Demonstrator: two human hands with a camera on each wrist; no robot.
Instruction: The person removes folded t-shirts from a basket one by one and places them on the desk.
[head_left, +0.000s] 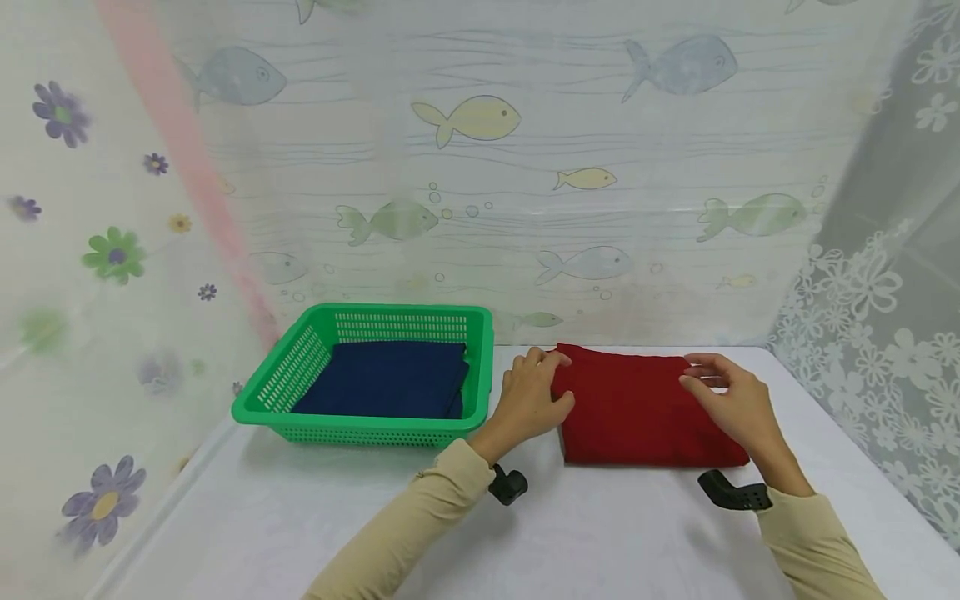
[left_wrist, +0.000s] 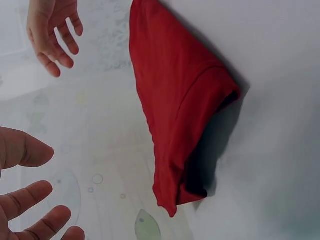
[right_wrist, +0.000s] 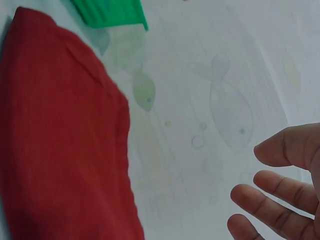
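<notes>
A folded red cloth [head_left: 637,412] lies on the white table, to the right of a green basket. My left hand [head_left: 531,392] is over its left edge, fingers spread and loosely bent. Near the cloth's upper right side hovers my right hand [head_left: 731,398], thumb apart from the fingers. In the left wrist view the red cloth [left_wrist: 175,90] shows its folded end, and the left fingers [left_wrist: 35,197] stand apart from it. The right wrist view has the red cloth [right_wrist: 65,135] at left, with a gap to the right fingers [right_wrist: 280,200].
The green basket [head_left: 360,429] stands at the left, holding a folded dark blue cloth [head_left: 390,379]. Behind the table [head_left: 300,517] hangs a curtain [head_left: 480,192] printed with fish. A lace-patterned curtain [head_left: 870,333] borders the right side.
</notes>
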